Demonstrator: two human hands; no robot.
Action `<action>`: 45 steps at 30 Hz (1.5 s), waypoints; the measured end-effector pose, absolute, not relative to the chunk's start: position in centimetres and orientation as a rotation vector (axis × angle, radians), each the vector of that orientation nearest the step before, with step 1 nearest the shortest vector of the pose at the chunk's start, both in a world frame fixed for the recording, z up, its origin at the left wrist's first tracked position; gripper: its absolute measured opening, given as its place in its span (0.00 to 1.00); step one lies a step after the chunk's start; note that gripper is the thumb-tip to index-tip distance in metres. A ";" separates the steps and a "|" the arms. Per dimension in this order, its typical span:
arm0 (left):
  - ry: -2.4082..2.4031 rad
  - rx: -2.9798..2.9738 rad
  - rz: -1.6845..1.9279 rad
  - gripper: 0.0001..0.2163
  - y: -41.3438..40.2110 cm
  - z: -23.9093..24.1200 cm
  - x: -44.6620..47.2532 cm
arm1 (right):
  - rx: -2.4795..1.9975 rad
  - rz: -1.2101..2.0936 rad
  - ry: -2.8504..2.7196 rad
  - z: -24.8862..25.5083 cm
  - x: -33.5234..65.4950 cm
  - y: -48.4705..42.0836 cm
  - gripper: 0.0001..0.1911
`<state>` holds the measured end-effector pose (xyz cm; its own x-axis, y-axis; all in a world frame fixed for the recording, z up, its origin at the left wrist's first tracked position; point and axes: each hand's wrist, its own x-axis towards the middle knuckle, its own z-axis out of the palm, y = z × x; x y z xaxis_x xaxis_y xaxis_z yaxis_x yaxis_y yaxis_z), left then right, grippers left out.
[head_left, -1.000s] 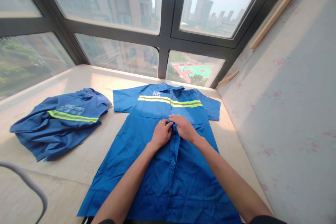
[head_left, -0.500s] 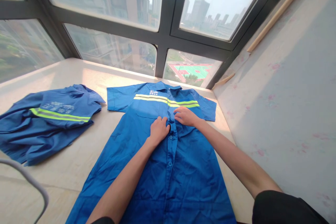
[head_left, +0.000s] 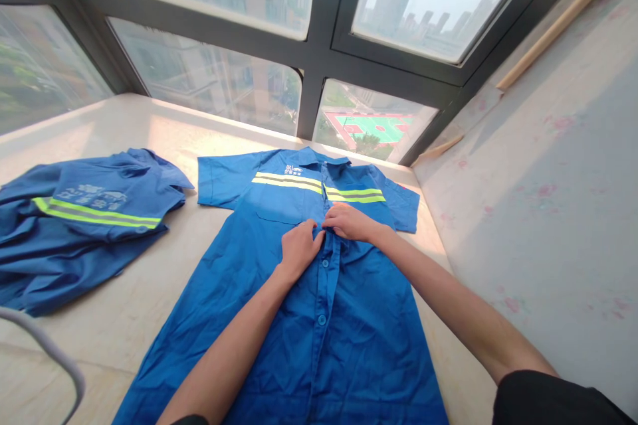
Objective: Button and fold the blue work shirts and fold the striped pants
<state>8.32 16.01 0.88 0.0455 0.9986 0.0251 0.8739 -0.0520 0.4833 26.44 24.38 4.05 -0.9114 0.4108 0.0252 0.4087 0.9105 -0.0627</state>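
Observation:
A blue short-sleeved work shirt (head_left: 279,319) with a yellow reflective stripe lies flat, front up, on a pale stone sill (head_left: 164,292). My left hand (head_left: 298,249) and my right hand (head_left: 349,221) meet at the button placket just below the stripe. Both hands have their fingers curled and pinch the placket edges at about chest height. Two buttons show lower down the placket, done up. The fingertips themselves are partly hidden by fabric.
A second blue shirt (head_left: 80,226) with the same stripe lies crumpled at the left. Large windows (head_left: 209,86) close off the far side. A wall (head_left: 548,179) rises at the right. A grey curved bar (head_left: 54,358) sits at the lower left.
Both hands have crept a little up the placket toward the collar. The view has shifted slightly, so the crumpled shirt sits further left.

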 end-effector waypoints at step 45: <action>1.788 1.983 0.534 0.07 17.4 1.6 8.8 | -0.652 -0.101 -2.470 -0.7 28.0 21.5 0.10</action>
